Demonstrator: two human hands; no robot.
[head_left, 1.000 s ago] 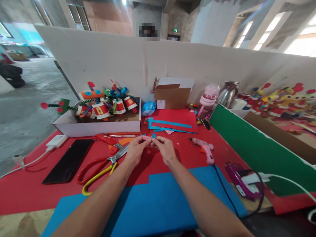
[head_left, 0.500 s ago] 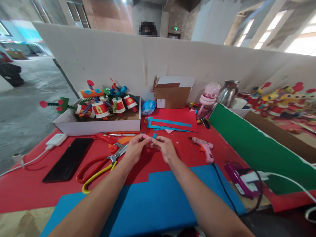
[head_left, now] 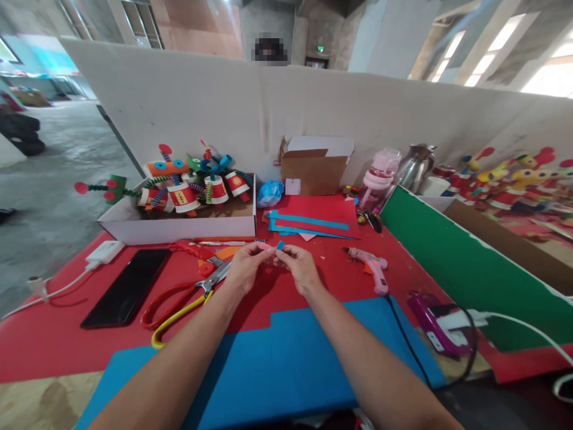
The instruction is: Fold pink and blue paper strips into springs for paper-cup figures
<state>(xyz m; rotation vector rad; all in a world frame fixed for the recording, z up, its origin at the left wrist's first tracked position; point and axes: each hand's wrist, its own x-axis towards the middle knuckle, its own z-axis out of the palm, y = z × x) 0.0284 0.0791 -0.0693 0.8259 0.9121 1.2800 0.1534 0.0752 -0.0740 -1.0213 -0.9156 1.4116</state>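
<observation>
My left hand (head_left: 245, 267) is closed in a pinch on a small pink paper strip (head_left: 264, 245). Close beside it, my right hand (head_left: 299, 267) pinches a small blue paper piece (head_left: 280, 245). The fingertips of both hands meet above the red table covering, and they partly hide the two pieces. Whether the pink and blue papers are joined cannot be made out. Scissors (head_left: 206, 289) with red and yellow handles lie just left of my left wrist. To the right of my right hand rests a pink hot glue gun (head_left: 375, 267).
A white box (head_left: 201, 231) holds several paper-cup figures. Blue paper strips (head_left: 308, 222) lie beyond my hands, and blue card (head_left: 286, 364) under my forearms. A phone (head_left: 128, 289) is at left, a purple power strip (head_left: 439, 325) and green-sided box (head_left: 465, 269) at right.
Both hands keep almost the same pose, with only slight finger movement at the paper pieces. The camera view has shifted a little.
</observation>
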